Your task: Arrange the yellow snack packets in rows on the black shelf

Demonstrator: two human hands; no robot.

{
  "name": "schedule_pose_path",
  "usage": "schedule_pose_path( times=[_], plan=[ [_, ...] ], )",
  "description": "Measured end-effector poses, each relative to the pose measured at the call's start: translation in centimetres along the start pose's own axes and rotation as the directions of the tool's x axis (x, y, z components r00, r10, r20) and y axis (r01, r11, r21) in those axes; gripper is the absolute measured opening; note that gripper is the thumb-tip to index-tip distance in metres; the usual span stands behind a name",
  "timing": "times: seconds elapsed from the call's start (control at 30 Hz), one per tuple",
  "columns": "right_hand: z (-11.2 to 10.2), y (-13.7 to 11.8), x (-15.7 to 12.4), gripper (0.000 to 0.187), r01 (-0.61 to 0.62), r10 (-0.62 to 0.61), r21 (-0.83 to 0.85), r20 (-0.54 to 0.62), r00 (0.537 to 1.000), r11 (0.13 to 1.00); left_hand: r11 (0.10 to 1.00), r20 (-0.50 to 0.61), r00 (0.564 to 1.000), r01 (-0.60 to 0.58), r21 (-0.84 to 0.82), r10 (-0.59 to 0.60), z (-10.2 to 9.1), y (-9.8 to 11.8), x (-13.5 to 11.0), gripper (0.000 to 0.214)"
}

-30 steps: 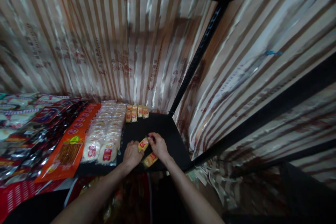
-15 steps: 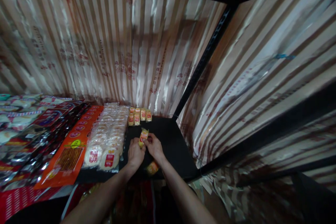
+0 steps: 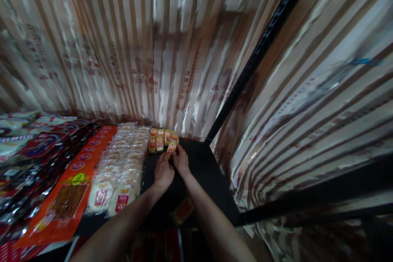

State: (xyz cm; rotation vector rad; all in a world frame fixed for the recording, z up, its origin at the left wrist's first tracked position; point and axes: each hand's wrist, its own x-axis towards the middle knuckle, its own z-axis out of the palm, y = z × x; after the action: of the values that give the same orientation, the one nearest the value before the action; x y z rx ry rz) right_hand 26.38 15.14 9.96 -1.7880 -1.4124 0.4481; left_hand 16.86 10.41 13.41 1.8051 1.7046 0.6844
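Between the fingers of both hands is a small yellow snack packet [image 3: 171, 148] with an orange-red label, tilted a little. My left hand [image 3: 165, 170] grips its lower left side, and my right hand [image 3: 180, 158] pinches it from the right. Just behind it, at the back of the black shelf [image 3: 202, 172], several matching yellow packets [image 3: 160, 143] stand in two short rows. The held packet partly overlaps the front right of that group; I cannot tell whether it touches them. Another packet [image 3: 182, 211], blurred, lies near the shelf's front edge beside my right forearm.
Left of the yellow packets are rows of clear-wrapped rice crackers [image 3: 122, 184]. Beyond them lie an orange snack bag [image 3: 66, 196] and dark shiny packages [image 3: 21, 188]. A black metal post [image 3: 245, 75] rises at the back right corner, before striped sheeting [image 3: 172, 49].
Both hands have carried the yellow packet away from me, from mid-shelf to the group at the back. The view has shifted slightly.
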Motion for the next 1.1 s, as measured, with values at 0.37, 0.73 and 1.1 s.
schedule_pose_path(
  times=[0.37,0.73,1.1],
  plan=[
    [1.2,-1.4,3.0,0.019,-0.065,0.062,-0.056,-0.041,0.997,0.996,0.994,0.066,0.998,0.002,-0.108,0.005,0.3,-0.1,3.5,0.056],
    [2.5,-0.1,2.8,0.012,0.090,-0.105,-0.143,-0.097,0.990,0.986,0.992,0.026,0.997,-0.063,-0.111,0.066,1.7,-1.7,4.6,0.051],
    [-0.9,-0.1,-1.5,0.026,0.132,-0.143,-0.097,-0.111,0.984,0.986,0.981,0.002,0.982,-0.187,0.044,0.187,0.1,-1.4,0.6,0.037]
  ],
)
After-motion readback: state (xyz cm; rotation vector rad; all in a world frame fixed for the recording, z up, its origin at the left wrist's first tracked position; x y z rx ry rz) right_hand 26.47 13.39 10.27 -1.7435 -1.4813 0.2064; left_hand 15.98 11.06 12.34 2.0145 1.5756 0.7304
